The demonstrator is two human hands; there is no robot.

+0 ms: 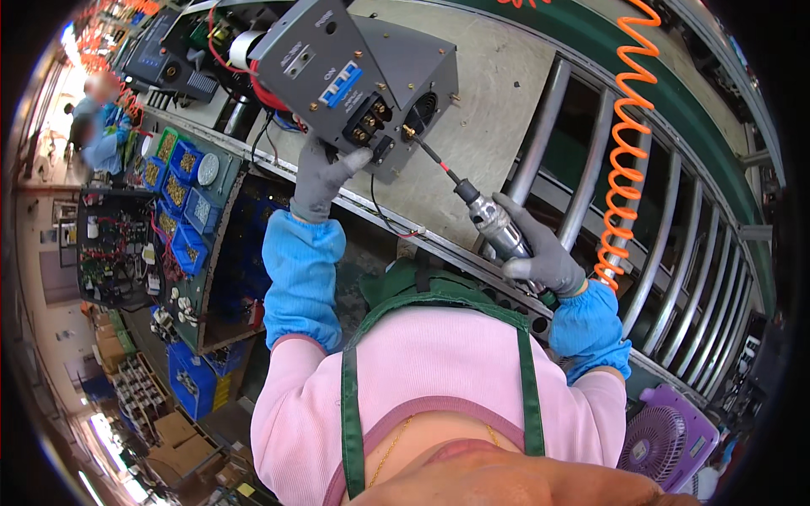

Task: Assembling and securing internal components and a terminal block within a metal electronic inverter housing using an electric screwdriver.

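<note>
A grey metal equipment case (413, 55) stands on a pale board, with a grey front panel (295, 63) tilted away from it. The panel carries blue breaker switches (340, 85) and a black terminal block with brass posts (367, 122). My left hand (325, 175), in a grey glove, grips the panel's lower edge, thumb in front; its other fingers are partly hidden. My gloved right hand (544, 251) is wrapped round a silver pneumatic screwdriver (496, 221). The driver's long bit points up-left, its tip at a brass-coloured fastener (409, 131) near the case's lower corner.
An orange coiled air hose (624, 160) hangs at the right over metal rollers (591, 169). Red and black wires (268, 97) trail behind the panel. At left stand blue bins (175, 192) of small parts. A purple fan (666, 443) sits at lower right. Another person (99, 131) is far left.
</note>
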